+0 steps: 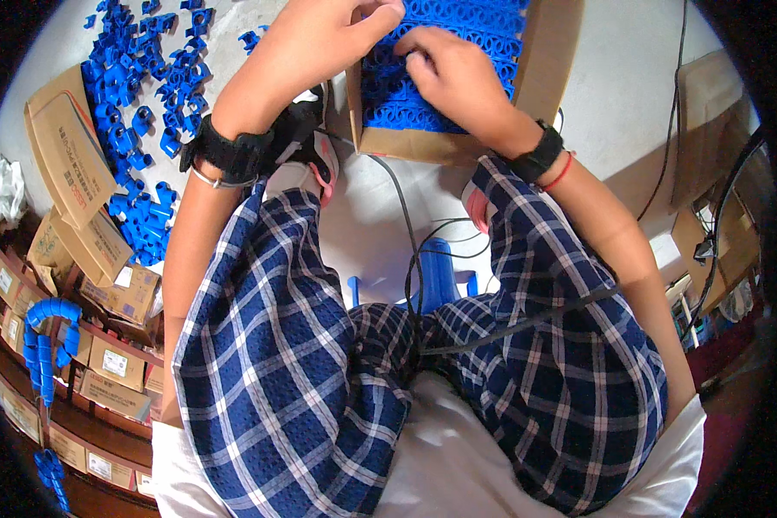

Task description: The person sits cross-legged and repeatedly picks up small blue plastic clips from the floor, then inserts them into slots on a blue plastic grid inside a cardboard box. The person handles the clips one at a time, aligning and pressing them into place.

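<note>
Two bare hands at work inside an open cardboard box (pixel 540 60) packed with rows of blue plastic clips (pixel 457 52), seen from above at the top of the frame. Left hand (pixel 319 39) curled, fingertips pressed on the clips at the box's near-left corner; right hand (pixel 453 69) pinched narrow on a clip among the rows. Black wristbands on both wrists, a red cord on the right. Box flanked close by both forearms, its near edge just above the plaid-trousered knees (pixel 302 345), little free room on that side. Loose heap of blue clips (pixel 147 104) spread over the pale floor to the left, well apart from the box. Stacked cartons (pixel 69 147) along the left edge, more flattened cardboard (pixel 708 112) at right. Black cable (pixel 414 250) trailing down between the legs, over a blue stool (pixel 436 276).
</note>
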A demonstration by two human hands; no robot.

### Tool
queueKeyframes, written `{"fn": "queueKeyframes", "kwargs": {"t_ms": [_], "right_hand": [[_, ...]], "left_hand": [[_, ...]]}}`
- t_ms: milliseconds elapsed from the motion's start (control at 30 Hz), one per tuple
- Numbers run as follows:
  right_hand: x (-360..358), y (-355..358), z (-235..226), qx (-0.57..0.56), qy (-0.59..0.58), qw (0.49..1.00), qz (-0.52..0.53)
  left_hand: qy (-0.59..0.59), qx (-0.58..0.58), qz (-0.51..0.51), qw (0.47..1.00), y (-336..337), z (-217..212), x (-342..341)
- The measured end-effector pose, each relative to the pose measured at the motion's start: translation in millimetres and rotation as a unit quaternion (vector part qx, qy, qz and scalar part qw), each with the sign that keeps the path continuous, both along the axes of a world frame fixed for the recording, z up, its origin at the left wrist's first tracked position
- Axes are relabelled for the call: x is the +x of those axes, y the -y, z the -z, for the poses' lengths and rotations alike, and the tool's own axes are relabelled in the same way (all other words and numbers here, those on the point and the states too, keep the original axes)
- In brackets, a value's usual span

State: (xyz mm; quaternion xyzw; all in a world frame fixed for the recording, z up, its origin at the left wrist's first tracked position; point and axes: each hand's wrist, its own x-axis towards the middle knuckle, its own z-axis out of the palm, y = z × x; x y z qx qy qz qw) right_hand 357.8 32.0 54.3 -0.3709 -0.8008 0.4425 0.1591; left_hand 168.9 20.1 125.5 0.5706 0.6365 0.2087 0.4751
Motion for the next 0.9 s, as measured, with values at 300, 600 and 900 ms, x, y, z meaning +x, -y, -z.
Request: {"fn": "queueKeyframes", "kwargs": {"t_ms": [300,600,900], "right_hand": [[12,-12,-34,0.036,-0.163,0.986,-0.017],[26,-22,-24,0.085,-0.142,0.983,-0.081],[33,-37,-30,0.160,-0.104,0.970,-0.149]], "left_hand": [[0.507,-0.252,-0.195,0.801,5,14,5],[0.528,-0.270,-0.200,0.780,5,17,14],[0.379,-0.264,-0.136,0.876,3,29,27]]}}
